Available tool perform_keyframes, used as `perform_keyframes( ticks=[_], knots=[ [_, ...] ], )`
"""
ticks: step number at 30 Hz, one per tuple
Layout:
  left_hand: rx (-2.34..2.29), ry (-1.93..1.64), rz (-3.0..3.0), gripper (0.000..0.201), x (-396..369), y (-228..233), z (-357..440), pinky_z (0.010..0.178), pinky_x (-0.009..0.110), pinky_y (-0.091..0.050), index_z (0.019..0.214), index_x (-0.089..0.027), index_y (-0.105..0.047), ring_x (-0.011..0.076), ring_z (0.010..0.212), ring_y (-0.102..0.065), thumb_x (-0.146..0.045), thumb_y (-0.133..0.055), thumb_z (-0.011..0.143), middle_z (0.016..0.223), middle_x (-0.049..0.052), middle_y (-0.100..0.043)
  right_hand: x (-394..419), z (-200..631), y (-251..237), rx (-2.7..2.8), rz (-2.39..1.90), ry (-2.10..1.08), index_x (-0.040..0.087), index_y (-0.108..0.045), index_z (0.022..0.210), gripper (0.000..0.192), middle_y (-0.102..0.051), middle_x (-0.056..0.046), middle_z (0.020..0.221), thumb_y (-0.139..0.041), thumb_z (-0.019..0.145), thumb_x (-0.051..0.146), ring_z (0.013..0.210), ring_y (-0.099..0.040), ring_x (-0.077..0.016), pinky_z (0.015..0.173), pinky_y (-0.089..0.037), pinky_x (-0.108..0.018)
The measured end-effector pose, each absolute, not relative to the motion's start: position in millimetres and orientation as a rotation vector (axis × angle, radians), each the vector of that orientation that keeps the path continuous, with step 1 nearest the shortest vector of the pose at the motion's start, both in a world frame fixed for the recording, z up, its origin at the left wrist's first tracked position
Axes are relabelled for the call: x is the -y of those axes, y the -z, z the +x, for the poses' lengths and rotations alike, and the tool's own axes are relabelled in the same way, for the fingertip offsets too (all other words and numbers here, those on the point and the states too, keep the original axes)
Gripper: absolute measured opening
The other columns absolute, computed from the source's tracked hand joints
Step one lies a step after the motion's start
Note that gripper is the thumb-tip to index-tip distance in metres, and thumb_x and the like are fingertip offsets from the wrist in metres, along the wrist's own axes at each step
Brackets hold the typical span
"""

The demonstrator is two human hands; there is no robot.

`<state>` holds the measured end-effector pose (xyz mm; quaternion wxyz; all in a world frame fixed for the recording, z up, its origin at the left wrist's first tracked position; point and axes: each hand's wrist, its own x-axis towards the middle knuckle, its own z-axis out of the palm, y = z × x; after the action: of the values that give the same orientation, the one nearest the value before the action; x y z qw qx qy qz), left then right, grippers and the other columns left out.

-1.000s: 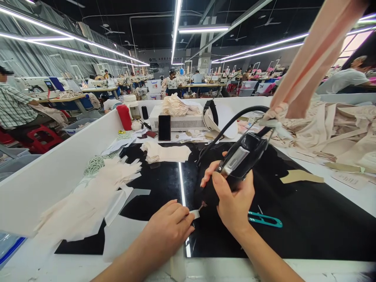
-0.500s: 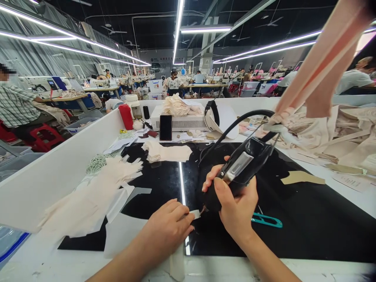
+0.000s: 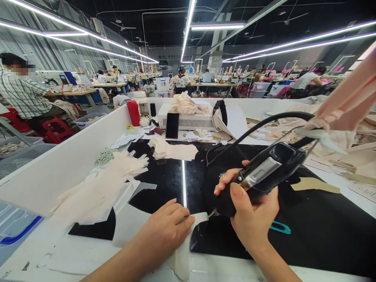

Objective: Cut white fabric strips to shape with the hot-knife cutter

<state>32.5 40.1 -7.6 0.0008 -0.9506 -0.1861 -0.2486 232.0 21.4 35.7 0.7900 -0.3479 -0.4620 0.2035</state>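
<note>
Near the front edge, my left hand (image 3: 169, 233) presses a pale fabric piece (image 3: 200, 217) down with its fingers held together. One end of the piece reaches out to the right of the fingertips; another part hangs toward the front below the hand. My right hand (image 3: 252, 207) is wrapped round a black corded handheld tool (image 3: 264, 172), which tilts down to the left. Its small metal tip (image 3: 214, 213) is at the right end of the fabric; whether it touches is hard to tell. Partly behind my right wrist lies a teal thread snipper (image 3: 280, 227).
A black work surface (image 3: 317, 227) covers the table. To the left lies a pile of pale fabric pieces (image 3: 96, 188), with another stack (image 3: 173, 149) farther back. A phone (image 3: 172, 125) leans on a white box (image 3: 188, 123). Cloth suspends the tool's cord (image 3: 252, 129). Other people sit beyond the low partition.
My right hand and the tool have moved right, away from my left hand. More of the fabric shows beyond my left fingers. The whole view has shifted slightly.
</note>
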Motion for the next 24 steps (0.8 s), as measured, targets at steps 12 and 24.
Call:
perform_keyframes(
  ticks=[12, 24],
  knots=[
    [0.618, 0.839, -3.018, 0.022, -41.3, 15.9, 35.7, 0.104, 0.045, -0.057, 0.117, -0.015, -0.067, 0.0194, 0.094, -0.067, -0.011, -0.047, 0.108, 0.101, 0.005, -0.068, -33.2, 223.1, -43.1, 0.945, -0.723, -0.460, 0.029, -0.060, 0.126, 0.041, -0.069, 0.004, 0.084, -0.081, 0.090, 0.028, 0.062, -0.065, -0.0143, 0.056, -0.057, -0.030],
    [0.612, 0.857, -2.995, 0.023, -40.5, 12.1, 38.3, 0.095, 0.039, -0.059, 0.116, -0.015, -0.066, 0.0199, 0.095, -0.067, -0.011, -0.045, 0.108, 0.099, 0.006, -0.067, -34.9, 214.6, -37.3, 0.961, -0.750, -0.499, 0.030, -0.059, 0.125, 0.039, -0.069, 0.004, 0.086, -0.078, 0.091, 0.024, 0.068, -0.066, -0.0151, 0.058, -0.057, -0.031]
  ],
)
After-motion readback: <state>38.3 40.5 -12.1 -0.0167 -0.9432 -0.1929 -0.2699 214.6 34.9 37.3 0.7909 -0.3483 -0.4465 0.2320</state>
